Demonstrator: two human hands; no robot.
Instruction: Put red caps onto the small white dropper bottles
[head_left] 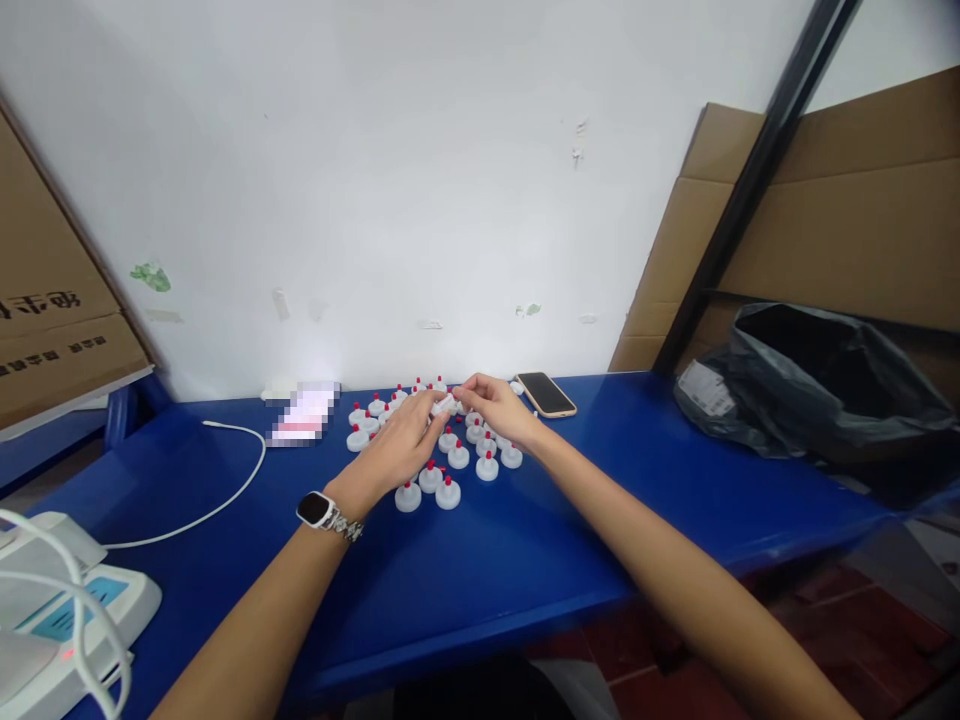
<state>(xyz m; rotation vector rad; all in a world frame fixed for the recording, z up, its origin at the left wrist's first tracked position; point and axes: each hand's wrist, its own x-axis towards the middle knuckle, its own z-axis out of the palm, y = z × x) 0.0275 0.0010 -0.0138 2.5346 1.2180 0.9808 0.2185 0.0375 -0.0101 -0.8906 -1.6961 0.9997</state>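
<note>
My left hand (405, 438), with a watch on its wrist, is closed on a white nozzle cap (445, 405) just above the table. Against that cap the thumb and fingers of my right hand (498, 408) are pinched together; whatever lies between their tips is too small to make out. Around and beneath both hands stand many white round caps (487, 467) with narrow red tips, most of them upright on the blue table (450, 570). Several caps are partly hidden behind my hands. A small loose red tip (458, 420) seems to lie among them.
A phone (546, 394) lies behind my right hand, near the wall. To the left are a blurred-out patch (304, 413), a white cable (238, 490) and a white device (105, 610). A black plastic bag (817, 380) and cardboard (855, 210) stand at the right.
</note>
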